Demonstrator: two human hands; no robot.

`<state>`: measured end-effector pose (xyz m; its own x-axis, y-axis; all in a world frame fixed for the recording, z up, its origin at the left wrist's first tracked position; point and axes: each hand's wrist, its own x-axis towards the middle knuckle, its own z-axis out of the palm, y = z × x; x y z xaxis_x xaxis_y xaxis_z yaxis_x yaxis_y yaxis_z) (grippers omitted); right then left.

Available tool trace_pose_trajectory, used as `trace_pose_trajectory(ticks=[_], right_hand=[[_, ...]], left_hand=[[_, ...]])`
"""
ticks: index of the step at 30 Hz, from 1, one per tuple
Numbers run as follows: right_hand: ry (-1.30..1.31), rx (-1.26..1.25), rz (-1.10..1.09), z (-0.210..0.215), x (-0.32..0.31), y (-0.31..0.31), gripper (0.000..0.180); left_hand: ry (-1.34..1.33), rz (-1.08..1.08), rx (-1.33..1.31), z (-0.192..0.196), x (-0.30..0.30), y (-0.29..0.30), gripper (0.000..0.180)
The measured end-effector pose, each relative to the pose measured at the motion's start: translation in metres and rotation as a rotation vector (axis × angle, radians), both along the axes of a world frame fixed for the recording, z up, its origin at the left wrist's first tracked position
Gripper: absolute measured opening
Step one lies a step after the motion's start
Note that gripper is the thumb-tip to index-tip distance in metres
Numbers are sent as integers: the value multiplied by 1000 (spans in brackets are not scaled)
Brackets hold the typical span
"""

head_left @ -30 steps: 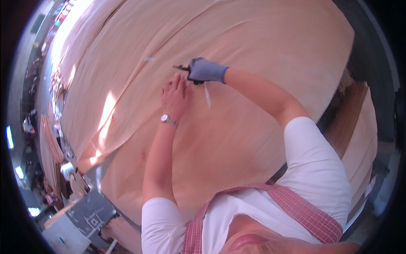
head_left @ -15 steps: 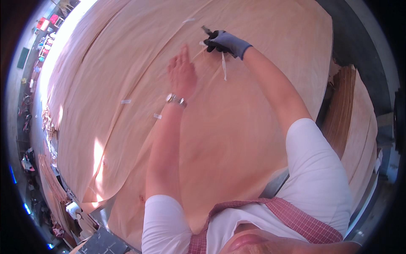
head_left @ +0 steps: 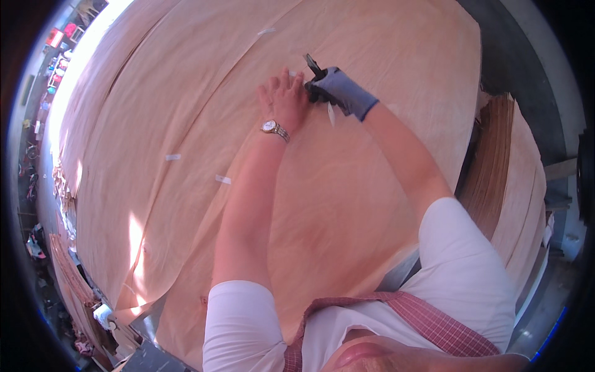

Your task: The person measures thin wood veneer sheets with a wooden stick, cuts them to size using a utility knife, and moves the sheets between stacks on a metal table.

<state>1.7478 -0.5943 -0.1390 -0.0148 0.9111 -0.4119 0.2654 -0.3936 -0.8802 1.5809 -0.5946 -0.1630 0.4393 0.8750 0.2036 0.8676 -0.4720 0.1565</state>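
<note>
Wide, thin sheets of pale wood veneer (head_left: 334,198) lie spread beneath both hands, with long seams between them. My bare left hand (head_left: 286,104) rests flat on the veneer, fingers apart, beside a seam. Just to its right, my right hand (head_left: 347,93) in a grey and black glove is closed around a narrow dark tool (head_left: 313,64), shaped like a utility knife, pointing away from me. A white strip of tape (head_left: 331,114) dangles below the glove; where it is held is hidden. A small piece of white tape (head_left: 292,74) shows by my left fingertips.
More short pieces of tape (head_left: 223,180) cross the seams to the left and farther off. Right of the sheets stands a stack of brown veneer (head_left: 496,149). Ragged veneer edges (head_left: 69,266) lie at the left, where sunlight falls on the sheet.
My left hand has moved right and settled flat close to the glove. My right hand has drawn slightly nearer to me and right, the tool still in it.
</note>
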Motion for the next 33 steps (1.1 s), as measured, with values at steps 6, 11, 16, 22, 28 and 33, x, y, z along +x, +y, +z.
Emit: trace_pose_trajectory(ticks=[6, 11, 16, 22, 28, 33], right_hand=[[146, 35, -23, 70, -52, -107, 32], [73, -118, 161, 73, -65, -209, 31], [133, -181, 362, 86, -118, -263, 29], [20, -137, 636, 97, -273, -296, 35], [176, -65, 772, 34, -440, -316, 43], [-203, 92, 834, -20, -557, -297, 39]], left_hand=[[-156, -70, -183, 6, -64, -19, 58], [-111, 221, -155, 11, -198, -157, 71], [-17, 664, -158, 3, -385, -306, 85], [114, 831, -120, -32, -511, -410, 93], [-82, 764, 35, -51, -558, -444, 91], [-139, 645, 159, -24, -533, -437, 78]])
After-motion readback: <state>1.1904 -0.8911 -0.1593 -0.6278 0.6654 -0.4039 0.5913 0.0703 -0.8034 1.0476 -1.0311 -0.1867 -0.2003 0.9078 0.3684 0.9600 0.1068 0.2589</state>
